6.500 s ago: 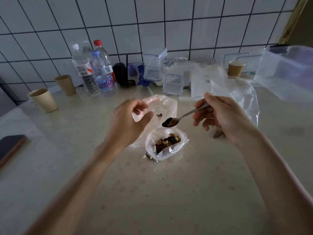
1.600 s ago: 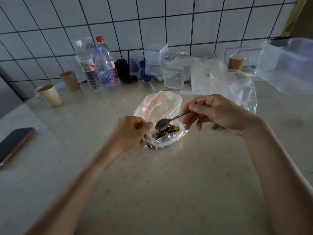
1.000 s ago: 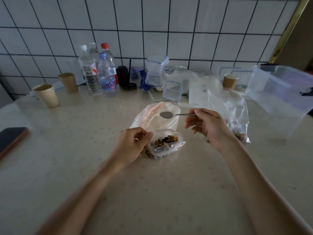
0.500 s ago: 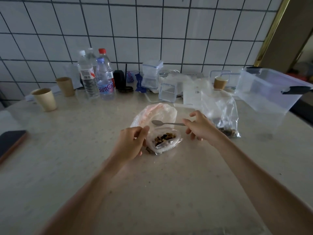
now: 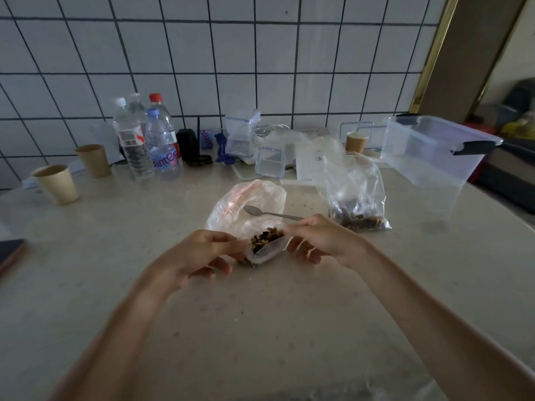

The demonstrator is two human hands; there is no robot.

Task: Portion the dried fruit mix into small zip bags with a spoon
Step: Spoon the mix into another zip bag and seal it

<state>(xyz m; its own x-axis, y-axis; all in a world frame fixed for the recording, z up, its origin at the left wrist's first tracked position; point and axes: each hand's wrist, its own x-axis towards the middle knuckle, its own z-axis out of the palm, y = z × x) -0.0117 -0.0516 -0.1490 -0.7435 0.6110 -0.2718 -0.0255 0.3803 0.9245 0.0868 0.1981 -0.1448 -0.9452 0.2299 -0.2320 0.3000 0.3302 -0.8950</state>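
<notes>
- Now the left hand and right hand each pinch one end of the small zip bag, which hangs between them, mouth open.
- Just beyond the right hand's fingers, the spoon juts out, its grip hidden.
- Risk: an uneven pull could tip fruit out.

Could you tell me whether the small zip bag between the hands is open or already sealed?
Open. The small zip bag's mouth gapes, showing the fruit mix inside, while the left hand and right hand pinch its ends.

phone cut by left edge
</notes>
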